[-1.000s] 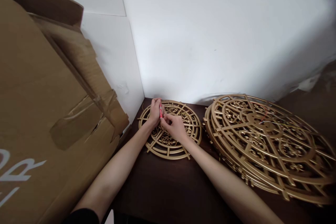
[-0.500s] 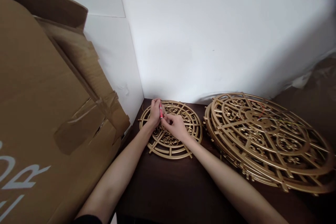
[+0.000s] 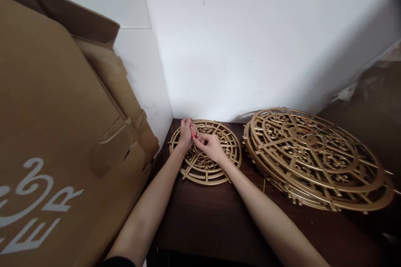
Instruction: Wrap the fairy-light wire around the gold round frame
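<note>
Gripping slim red tube in left fingers, pressing right fingers together over round gold openwork panel, seemingly mid-work, unfinished.

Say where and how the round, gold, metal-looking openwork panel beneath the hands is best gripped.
Likely the panel's near outer rim, approached from the person's side: the panel lies flat, the white wall stands close beyond its far edge, and the openings just inside that slim ring should let fingers hook around it.

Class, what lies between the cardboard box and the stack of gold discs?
In the head view, another gold disc lies there on the dark tabletop, with the left hand and right hand over it.
</note>
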Action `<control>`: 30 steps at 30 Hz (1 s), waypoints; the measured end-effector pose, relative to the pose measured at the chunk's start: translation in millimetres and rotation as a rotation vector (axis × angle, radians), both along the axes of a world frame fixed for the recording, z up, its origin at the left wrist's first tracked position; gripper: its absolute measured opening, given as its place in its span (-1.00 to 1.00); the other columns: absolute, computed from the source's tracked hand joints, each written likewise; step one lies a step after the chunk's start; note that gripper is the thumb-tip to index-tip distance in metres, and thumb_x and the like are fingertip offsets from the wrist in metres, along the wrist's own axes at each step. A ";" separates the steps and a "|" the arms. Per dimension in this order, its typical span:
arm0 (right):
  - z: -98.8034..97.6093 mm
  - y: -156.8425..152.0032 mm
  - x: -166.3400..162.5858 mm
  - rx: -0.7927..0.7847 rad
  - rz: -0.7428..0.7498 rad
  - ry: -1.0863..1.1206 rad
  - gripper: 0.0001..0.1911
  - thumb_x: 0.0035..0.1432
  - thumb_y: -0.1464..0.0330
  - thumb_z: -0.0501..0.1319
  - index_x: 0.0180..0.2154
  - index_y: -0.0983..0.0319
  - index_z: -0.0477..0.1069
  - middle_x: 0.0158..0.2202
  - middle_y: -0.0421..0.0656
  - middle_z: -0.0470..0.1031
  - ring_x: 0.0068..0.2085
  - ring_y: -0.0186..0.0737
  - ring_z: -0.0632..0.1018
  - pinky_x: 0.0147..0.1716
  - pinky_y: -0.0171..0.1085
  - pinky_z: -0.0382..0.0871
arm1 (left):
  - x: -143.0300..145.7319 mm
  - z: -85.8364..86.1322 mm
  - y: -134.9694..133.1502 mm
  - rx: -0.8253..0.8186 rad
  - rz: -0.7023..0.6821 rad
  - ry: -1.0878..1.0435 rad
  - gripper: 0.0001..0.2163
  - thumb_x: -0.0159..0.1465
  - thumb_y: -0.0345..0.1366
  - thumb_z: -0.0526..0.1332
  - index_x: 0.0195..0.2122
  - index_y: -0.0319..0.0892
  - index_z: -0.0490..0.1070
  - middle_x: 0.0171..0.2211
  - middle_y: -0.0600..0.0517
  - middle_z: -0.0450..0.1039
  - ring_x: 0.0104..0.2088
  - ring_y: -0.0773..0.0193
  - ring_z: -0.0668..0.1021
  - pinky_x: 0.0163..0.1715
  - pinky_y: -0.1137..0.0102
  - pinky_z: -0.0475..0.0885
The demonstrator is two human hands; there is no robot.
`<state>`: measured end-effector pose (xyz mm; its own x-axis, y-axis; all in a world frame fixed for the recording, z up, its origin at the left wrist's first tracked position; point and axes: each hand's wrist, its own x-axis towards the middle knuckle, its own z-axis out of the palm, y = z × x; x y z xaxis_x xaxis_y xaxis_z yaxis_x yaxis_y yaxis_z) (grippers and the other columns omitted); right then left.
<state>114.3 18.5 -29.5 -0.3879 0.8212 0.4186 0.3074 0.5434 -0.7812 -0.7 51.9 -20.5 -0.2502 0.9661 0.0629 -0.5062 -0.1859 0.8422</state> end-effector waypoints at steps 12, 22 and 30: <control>-0.6 -1.1 0.7 0.052 0.001 -0.102 -0.68 0.18 0.23 0.11 -0.56 0.23 0.35 -0.66 -0.29 0.31 -0.58 -0.40 0.31 -0.46 -0.39 0.15 | -0.7 0.5 -1.0 -0.013 -0.023 0.035 -0.87 0.28 -0.27 0.09 -0.34 -0.12 0.11 -0.79 0.28 0.09 -0.81 0.45 0.16 -0.74 0.56 0.07; 0.6 -0.8 1.4 0.052 0.017 -0.079 -0.66 0.18 0.23 0.10 -0.58 0.24 0.32 -0.63 -0.28 0.33 -0.57 -0.40 0.32 -0.47 -0.39 0.13 | 0.0 1.2 -1.8 -0.017 -0.030 0.066 -0.87 0.27 -0.25 0.09 -0.33 -0.12 0.11 -0.77 0.28 0.09 -0.80 0.45 0.17 -0.72 0.55 0.07; 0.3 -0.6 1.4 0.047 0.012 -0.074 -0.66 0.18 0.22 0.11 -0.58 0.24 0.34 -0.64 -0.28 0.33 -0.58 -0.40 0.32 -0.49 -0.39 0.12 | 0.1 1.1 -1.3 -0.013 -0.017 0.067 -0.90 0.29 -0.31 0.06 -0.34 -0.12 0.11 -0.78 0.27 0.10 -0.80 0.45 0.18 -0.72 0.55 0.09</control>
<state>115.7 17.8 -29.2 -0.4290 0.7963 0.4265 0.3566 0.5831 -0.7299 -0.6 50.6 -19.4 -0.2296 0.9710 0.0660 -0.4516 -0.1664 0.8766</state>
